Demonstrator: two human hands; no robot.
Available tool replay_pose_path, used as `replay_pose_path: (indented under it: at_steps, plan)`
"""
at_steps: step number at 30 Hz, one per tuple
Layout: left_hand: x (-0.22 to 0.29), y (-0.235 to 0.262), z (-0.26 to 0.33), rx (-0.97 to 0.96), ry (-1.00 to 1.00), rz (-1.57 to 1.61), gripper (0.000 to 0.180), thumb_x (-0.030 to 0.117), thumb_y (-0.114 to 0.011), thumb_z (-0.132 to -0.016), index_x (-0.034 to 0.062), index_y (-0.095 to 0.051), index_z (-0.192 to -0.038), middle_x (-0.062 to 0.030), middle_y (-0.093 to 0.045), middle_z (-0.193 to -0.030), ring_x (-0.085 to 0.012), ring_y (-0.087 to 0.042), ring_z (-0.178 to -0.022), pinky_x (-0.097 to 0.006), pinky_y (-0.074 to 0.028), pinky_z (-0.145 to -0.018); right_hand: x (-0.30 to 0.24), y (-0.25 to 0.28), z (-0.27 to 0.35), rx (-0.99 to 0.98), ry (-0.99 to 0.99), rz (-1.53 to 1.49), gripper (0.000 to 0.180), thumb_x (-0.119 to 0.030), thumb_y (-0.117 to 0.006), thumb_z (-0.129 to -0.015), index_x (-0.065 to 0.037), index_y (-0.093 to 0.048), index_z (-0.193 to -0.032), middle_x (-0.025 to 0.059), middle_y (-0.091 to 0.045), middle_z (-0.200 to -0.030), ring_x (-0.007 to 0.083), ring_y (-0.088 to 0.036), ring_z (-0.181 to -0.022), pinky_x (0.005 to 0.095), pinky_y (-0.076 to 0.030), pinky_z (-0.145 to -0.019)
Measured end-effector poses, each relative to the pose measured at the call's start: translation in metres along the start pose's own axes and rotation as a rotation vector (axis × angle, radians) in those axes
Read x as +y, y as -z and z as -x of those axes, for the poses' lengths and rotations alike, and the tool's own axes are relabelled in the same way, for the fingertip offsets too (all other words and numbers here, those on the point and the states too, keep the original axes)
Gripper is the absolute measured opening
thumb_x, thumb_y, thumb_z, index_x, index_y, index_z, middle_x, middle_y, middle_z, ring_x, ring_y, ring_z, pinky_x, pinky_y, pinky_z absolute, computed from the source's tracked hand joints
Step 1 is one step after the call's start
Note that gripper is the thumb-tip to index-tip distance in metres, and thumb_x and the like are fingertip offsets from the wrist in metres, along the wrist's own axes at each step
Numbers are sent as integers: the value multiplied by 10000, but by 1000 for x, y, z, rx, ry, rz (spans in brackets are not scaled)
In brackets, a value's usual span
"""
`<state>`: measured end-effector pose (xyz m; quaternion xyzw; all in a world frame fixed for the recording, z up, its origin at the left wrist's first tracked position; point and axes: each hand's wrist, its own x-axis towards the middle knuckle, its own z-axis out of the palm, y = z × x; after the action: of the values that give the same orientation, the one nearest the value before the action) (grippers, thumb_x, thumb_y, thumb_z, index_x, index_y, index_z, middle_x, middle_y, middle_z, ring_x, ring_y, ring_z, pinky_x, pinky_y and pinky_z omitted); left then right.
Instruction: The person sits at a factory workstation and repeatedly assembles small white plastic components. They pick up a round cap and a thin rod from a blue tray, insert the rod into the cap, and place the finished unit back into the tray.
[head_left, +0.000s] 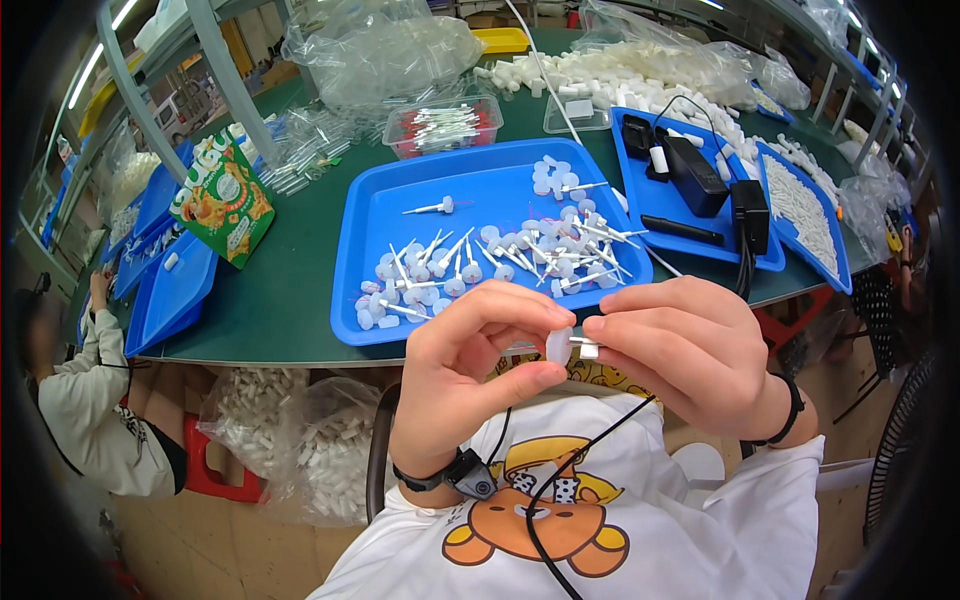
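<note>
Just past the near table edge, both my hands meet over a small part. My left hand (455, 355) pinches a translucent white disc (559, 347) between thumb and index finger. From the right, my right hand (690, 345) grips a small white stem piece (589, 351) that meets the disc; its far end is hidden by my fingers. Beyond my hands lies a blue tray (480, 185). In it are heaps of similar discs with white stems (570, 245), some with thin pink threads. One stemmed part (436, 206) lies apart on the tray's left side.
A clear box of red and white sticks (442, 128) stands behind the tray. To the right, another blue tray (650, 215) holds black adapters and cables. A green snack bag (225, 200) stands left. White tubes (650, 85) are piled at the back. Another person (100, 400) sits far left.
</note>
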<state>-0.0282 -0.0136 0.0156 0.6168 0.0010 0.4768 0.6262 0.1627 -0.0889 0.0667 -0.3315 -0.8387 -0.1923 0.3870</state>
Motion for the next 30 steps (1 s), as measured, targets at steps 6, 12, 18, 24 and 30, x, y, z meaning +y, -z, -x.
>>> replay_pose_path:
  at_steps: [6, 12, 18, 24, 30]
  plan:
    - [-1, -3, -1, 19, -22, -73, 336, -121, -693, -745, -55, -606, -1063, -146, -591, -1081, -201, -584, -1022, -316, -509, -846, -4, 3, -1, -69, 76, 244, 227, -76, -702, -694, 49, -651, -877, 95, -621, -759, 200, -611, -671, 281, -479, -552]
    - [-2, -6, -1, 12, -29, -49, 340, -135, -702, -724, -58, -624, -1046, -156, -600, -1078, -211, -598, -1010, -314, -519, -825, -10, 1, 2, -78, 68, 253, 203, -72, -697, -695, 52, -615, -832, 89, -591, -721, 196, -594, -643, 281, -466, -533]
    - [-5, -7, -1, 31, -101, -184, 340, -133, -736, -680, -48, -651, -998, -160, -624, -1040, -215, -615, -991, -308, -529, -824, -11, 0, 4, -54, -22, 137, 213, -62, -713, -714, 54, -610, -860, 88, -587, -696, 204, -588, -605, 294, -458, -515]
    - [-9, -13, -2, 120, -167, -341, 316, -96, -783, -638, -20, -689, -930, -137, -672, -957, -222, -658, -929, -305, -547, -775, -14, 1, 9, -101, -255, -24, 170, -48, -710, -772, 45, -617, -879, 92, -603, -688, 227, -593, -586, 307, -458, -516]
    - [-9, -13, -5, 68, -166, -352, 297, -47, -812, -610, -7, -704, -883, -119, -697, -867, -215, -678, -847, -303, -555, -744, -20, 10, 7, -163, -604, -467, 76, -38, -636, -855, 27, -647, -892, 101, -640, -691, 186, -607, -564, 283, -456, -517]
